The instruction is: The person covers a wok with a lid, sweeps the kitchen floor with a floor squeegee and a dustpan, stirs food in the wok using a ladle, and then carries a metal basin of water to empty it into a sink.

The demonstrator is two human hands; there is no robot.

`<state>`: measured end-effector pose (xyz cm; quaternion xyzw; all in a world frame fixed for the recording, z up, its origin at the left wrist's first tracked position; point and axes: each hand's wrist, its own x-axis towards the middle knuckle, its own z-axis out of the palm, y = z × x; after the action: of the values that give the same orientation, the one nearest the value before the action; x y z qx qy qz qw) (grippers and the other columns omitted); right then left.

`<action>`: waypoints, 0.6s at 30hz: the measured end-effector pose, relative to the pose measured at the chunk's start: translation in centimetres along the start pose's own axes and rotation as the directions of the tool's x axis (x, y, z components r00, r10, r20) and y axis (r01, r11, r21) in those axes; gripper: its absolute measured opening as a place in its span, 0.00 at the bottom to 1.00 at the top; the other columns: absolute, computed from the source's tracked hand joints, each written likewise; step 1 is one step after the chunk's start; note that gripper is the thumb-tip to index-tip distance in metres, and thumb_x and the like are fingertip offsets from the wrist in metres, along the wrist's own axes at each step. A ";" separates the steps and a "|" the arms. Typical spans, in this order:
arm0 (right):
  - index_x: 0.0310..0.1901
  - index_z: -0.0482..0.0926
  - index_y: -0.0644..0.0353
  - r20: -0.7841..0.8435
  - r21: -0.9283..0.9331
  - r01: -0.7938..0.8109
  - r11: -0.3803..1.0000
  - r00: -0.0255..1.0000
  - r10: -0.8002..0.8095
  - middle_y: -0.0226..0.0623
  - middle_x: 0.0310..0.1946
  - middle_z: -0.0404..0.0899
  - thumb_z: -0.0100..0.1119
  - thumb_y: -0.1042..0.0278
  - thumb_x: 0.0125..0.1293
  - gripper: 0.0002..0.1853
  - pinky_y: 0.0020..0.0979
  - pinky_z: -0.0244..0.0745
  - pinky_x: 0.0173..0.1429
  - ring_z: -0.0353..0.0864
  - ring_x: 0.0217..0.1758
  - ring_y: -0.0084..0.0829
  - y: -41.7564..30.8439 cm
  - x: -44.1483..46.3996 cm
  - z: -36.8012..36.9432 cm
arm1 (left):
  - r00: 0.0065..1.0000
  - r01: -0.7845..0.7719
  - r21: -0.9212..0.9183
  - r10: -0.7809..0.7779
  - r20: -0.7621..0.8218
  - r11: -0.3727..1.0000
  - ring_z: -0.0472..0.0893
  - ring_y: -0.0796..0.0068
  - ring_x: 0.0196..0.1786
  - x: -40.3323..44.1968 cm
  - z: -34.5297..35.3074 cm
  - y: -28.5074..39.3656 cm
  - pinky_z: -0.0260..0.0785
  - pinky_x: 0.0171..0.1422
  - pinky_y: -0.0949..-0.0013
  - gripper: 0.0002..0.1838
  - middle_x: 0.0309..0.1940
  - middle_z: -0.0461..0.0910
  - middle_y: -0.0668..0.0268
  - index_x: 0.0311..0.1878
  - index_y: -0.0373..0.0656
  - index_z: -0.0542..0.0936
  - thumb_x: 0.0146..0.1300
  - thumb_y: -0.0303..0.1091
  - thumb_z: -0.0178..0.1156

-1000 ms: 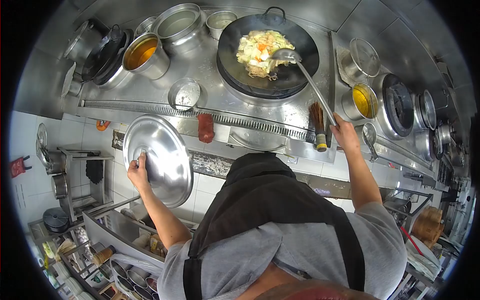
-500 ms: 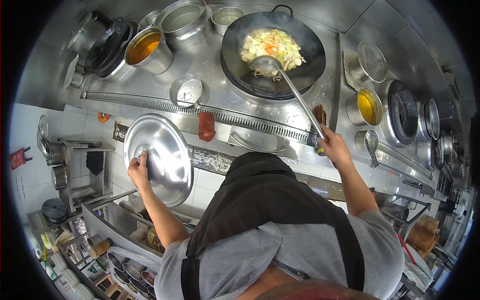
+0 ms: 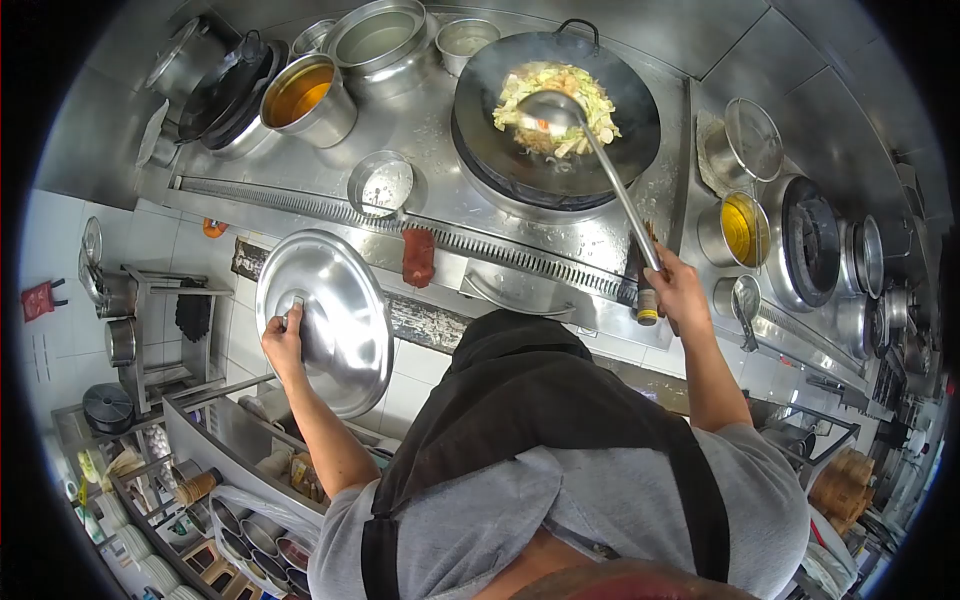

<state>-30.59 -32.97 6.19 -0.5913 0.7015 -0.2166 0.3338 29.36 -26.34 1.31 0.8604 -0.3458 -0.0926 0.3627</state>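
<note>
A large silver lid (image 3: 345, 330) hangs upright at the front of the stove, its knob gripped by my left hand (image 3: 283, 338). My right hand (image 3: 680, 288) is closed around the handle of a long metal ladle (image 3: 612, 172). The ladle's bowl lies over chopped vegetables (image 3: 590, 105) and hides some of them. They sit in a black wok (image 3: 635, 120) with faint steam above. A bristle brush (image 3: 646, 300) lies on the stove edge, just left of my right hand and partly hidden behind the ladle handle.
Left on the stove are a pot of orange liquid (image 3: 310, 100), a large pot (image 3: 378, 45) and a shallow metal bowl (image 3: 381, 184). A red cloth (image 3: 418, 258) hangs at the front edge. On the right stand a pot of yellow oil (image 3: 738, 230) and a strainer (image 3: 752, 140).
The ladle bowl has moved from the food's front edge back onto the vegetables. Earlier, my right hand shifted left and lower. My left hand still holds the lid.
</note>
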 end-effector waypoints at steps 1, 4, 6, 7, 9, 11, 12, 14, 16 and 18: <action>0.56 0.69 0.65 -0.003 0.000 0.002 1.000 1.000 -0.002 0.49 0.25 0.78 0.58 0.69 0.56 0.25 0.34 0.71 0.36 0.78 0.27 0.39 -0.5 0.2 -0.5 | 1.000 -0.001 -0.003 0.001 -0.001 1.000 0.57 0.79 0.18 0.1 0.1 0.0 0.52 0.22 0.70 0.26 0.09 0.60 0.71 0.13 0.36 0.67 0.47 0.48 0.69; 0.57 0.69 0.64 -0.086 0.120 -0.061 0.991 0.994 0.072 0.46 0.24 0.78 0.58 0.68 0.57 0.25 0.34 0.69 0.26 0.76 0.18 0.35 -1.6 2.4 -1.6 | 1.000 -0.015 0.012 0.015 -0.001 1.000 0.57 0.79 0.18 0.2 0.0 -0.1 0.53 0.22 0.69 0.26 0.09 0.61 0.70 0.13 0.36 0.68 0.47 0.47 0.68; 0.57 0.69 0.64 -0.161 -0.075 0.037 0.997 0.986 -0.049 0.45 0.25 0.79 0.56 0.68 0.58 0.24 0.35 0.70 0.27 0.77 0.20 0.37 -2.1 5.3 -1.8 | 1.000 -0.016 0.000 0.016 -0.009 1.000 0.58 0.78 0.18 0.4 0.3 0.3 0.54 0.22 0.69 0.25 0.09 0.62 0.69 0.13 0.36 0.69 0.47 0.46 0.68; 0.57 0.69 0.64 -0.167 -0.072 0.035 0.997 0.985 -0.046 0.45 0.25 0.79 0.56 0.68 0.58 0.24 0.35 0.70 0.27 0.77 0.20 0.37 -2.4 6.6 -1.6 | 1.000 -0.018 -0.010 0.018 -0.015 1.000 0.58 0.78 0.18 0.5 0.5 0.6 0.54 0.22 0.69 0.25 0.09 0.62 0.69 0.14 0.35 0.69 0.48 0.46 0.67; 0.56 0.70 0.63 -0.183 -0.027 -0.034 0.999 0.983 0.029 0.46 0.27 0.79 0.55 0.67 0.58 0.23 0.36 0.72 0.30 0.79 0.23 0.39 -2.5 9.2 -0.6 | 1.000 -0.015 -0.012 0.015 0.002 1.000 0.58 0.78 0.18 0.5 0.8 1.2 0.54 0.22 0.69 0.25 0.09 0.62 0.69 0.14 0.35 0.70 0.48 0.46 0.67; 0.56 0.70 0.63 -0.159 -0.031 -0.027 0.999 0.987 0.021 0.48 0.28 0.79 0.55 0.67 0.58 0.23 0.37 0.73 0.32 0.79 0.25 0.40 -1.4 11.4 1.0 | 1.000 -0.009 -0.020 0.009 0.012 1.000 0.58 0.78 0.18 0.4 1.2 1.9 0.55 0.23 0.69 0.24 0.09 0.62 0.69 0.14 0.35 0.70 0.48 0.46 0.67; 0.55 0.70 0.63 -0.127 -0.038 -0.024 0.999 0.992 0.019 0.50 0.30 0.79 0.55 0.67 0.58 0.23 0.37 0.73 0.35 0.80 0.28 0.41 -0.9 12.4 1.5 | 0.999 -0.033 -0.029 0.033 0.020 0.999 0.58 0.79 0.18 0.3 1.4 2.4 0.55 0.23 0.69 0.24 0.09 0.62 0.69 0.14 0.35 0.70 0.48 0.46 0.67; 0.55 0.70 0.64 -0.086 0.023 -0.053 0.998 0.995 0.055 0.51 0.31 0.79 0.55 0.67 0.58 0.23 0.38 0.73 0.38 0.81 0.31 0.42 -2.3 12.1 2.5 | 0.996 -0.086 -0.020 0.087 0.036 0.996 0.58 0.78 0.18 0.4 1.7 2.6 0.55 0.23 0.69 0.25 0.09 0.62 0.68 0.15 0.34 0.70 0.48 0.46 0.68; 0.56 0.69 0.62 -0.048 -0.060 -0.025 0.998 0.999 0.023 0.52 0.34 0.79 0.55 0.67 0.58 0.23 0.42 0.73 0.44 0.80 0.39 0.48 -2.9 11.6 3.3 | 0.995 -0.086 -0.016 0.087 0.047 0.996 0.58 0.79 0.18 0.3 2.2 3.1 0.55 0.23 0.69 0.25 0.09 0.62 0.68 0.15 0.34 0.70 0.48 0.46 0.68; 0.56 0.68 0.61 -0.037 -0.209 0.111 0.972 0.992 -0.121 0.52 0.36 0.79 0.55 0.68 0.57 0.23 0.43 0.73 0.45 0.79 0.39 0.49 -2.0 11.3 3.3 | 0.992 -0.099 -0.007 0.099 0.074 0.995 0.59 0.79 0.18 0.5 2.6 3.0 0.55 0.23 0.69 0.25 0.09 0.62 0.68 0.15 0.34 0.70 0.48 0.47 0.68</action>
<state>-27.69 -44.15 2.96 -0.6571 0.6925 -0.1762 0.2401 27.06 -29.64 1.58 0.8375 -0.4011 -0.1069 0.3553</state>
